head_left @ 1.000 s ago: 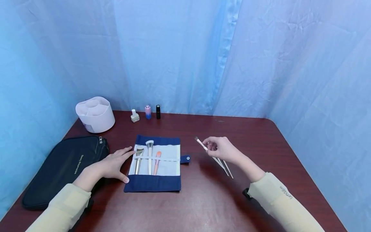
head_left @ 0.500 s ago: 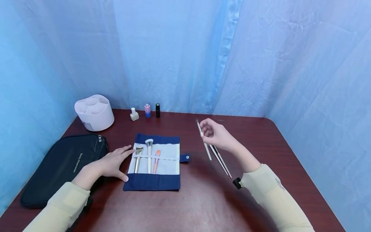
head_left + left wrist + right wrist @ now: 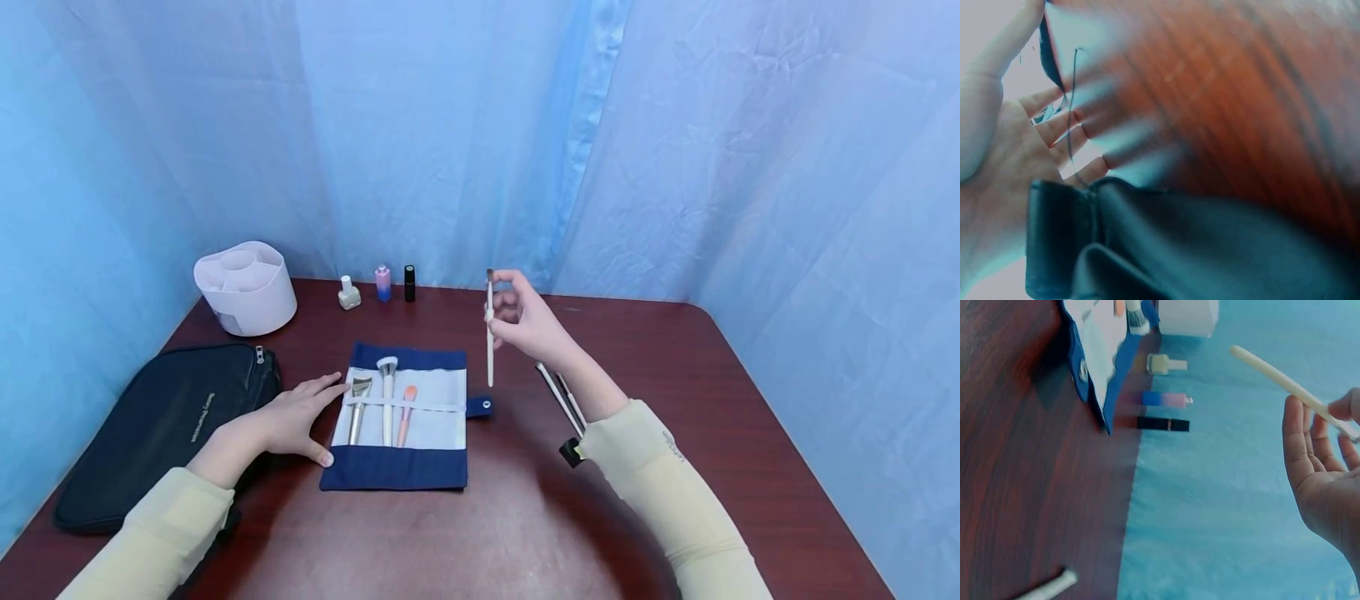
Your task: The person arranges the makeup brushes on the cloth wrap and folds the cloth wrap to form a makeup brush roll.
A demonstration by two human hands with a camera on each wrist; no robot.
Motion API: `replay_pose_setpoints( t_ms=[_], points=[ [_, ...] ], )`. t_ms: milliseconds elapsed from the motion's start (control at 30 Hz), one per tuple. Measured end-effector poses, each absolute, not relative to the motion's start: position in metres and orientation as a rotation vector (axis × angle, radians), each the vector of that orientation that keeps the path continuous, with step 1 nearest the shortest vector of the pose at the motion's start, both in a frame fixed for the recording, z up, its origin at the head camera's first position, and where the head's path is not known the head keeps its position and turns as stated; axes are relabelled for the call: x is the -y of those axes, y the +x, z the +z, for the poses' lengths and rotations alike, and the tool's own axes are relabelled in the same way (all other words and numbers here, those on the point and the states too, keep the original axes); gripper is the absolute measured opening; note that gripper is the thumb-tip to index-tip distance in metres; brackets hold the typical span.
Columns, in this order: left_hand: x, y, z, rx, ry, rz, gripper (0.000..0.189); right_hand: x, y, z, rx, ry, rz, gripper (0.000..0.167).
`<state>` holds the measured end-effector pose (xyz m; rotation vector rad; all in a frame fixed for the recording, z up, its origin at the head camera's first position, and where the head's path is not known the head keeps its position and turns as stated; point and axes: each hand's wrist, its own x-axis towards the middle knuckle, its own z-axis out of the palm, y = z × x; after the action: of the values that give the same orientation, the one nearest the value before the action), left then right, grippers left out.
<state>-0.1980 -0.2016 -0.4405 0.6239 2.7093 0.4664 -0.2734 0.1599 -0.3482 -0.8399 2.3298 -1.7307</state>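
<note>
My right hand (image 3: 531,323) pinches a thin white makeup brush (image 3: 491,350) upright above the table, bristles at the top; its pale handle (image 3: 1279,376) shows in the right wrist view. With fingers spread, my left hand (image 3: 288,423) rests at the left edge of a navy brush roll (image 3: 397,471), thumb touching its lower corner. Under the roll's white elastic band lie a gold-handled brush (image 3: 357,417), a white brush (image 3: 387,400) and a pink brush (image 3: 406,417). Two slim brushes (image 3: 558,398) lie on the table below my right forearm, partly covered by the sleeve.
A black zipped case (image 3: 165,433) lies to the left, partly under my left arm. Behind it stands a white divided organizer (image 3: 258,304). Along the back edge stand a nail polish bottle (image 3: 348,296), a pink-and-blue bottle (image 3: 383,285) and a black lipstick tube (image 3: 409,285).
My right hand has lifted one brush off the others and carried it up and left, turning it from slanted to upright. My left hand has stayed on the roll's edge.
</note>
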Motion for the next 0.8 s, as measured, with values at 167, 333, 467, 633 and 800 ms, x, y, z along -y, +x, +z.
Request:
replay_pose_setpoints(
  t_ms=[167, 333, 467, 633, 800],
  points=[
    [0.200, -0.197, -0.438, -2.707, 0.629, 0.474, 0.108, -0.142, -0.283, -0.360, -2.265, -0.821, -1.859, 0.054],
    [0.200, -0.197, -0.437, -2.720, 0.639, 0.463, 0.107, -0.121, -0.290, -0.376, -2.220, -0.774, -1.946, 0.058],
    [0.199, -0.197, -0.437, -2.722, 0.638, 0.462, 0.107, -0.108, -0.295, -0.392, -2.220, -0.776, -1.935, 0.062],
    [0.199, -0.197, -0.438, -2.721, 0.631, 0.465, 0.108, -0.098, -0.299, -0.409, -2.280, -0.758, -1.883, 0.056],
    [0.200, -0.197, -0.438, -2.720, 0.630, 0.458, 0.107, -0.092, -0.306, -0.424, -2.280, -0.692, -1.886, 0.056]
  ],
)
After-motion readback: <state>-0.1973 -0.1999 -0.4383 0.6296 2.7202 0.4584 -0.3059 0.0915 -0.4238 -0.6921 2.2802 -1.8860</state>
